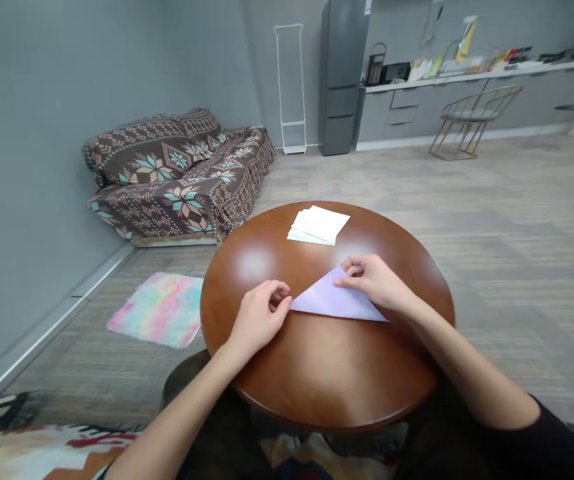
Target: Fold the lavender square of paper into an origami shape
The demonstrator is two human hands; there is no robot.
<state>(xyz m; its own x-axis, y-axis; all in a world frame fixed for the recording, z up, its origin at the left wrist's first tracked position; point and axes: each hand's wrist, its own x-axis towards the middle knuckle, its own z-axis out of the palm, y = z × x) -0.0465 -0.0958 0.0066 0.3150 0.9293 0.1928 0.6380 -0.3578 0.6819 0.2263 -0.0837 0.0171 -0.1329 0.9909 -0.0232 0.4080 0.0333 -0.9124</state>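
Observation:
A sheet of purple paper (334, 298), folded into a triangle, lies on the round brown table (327, 373) with its long edge toward me. My right hand (369, 279) pinches the triangle near its top corner, thumb on the near face and fingers curled behind. At the left corner is my left hand (265, 310), its thumb and fingertips drawn together on the paper's tip. Farther back on the table rests a small stack of pale sheets (319, 225), slightly fanned out.
Beyond the table, a sofa (181, 177) with a patterned cover stands along the left wall. A fluffy pastel rug (159, 310) is on the floor at left. At the back are a grey fridge (344, 77), a kitchen counter (417, 83) and a wire-framed chair (474, 117).

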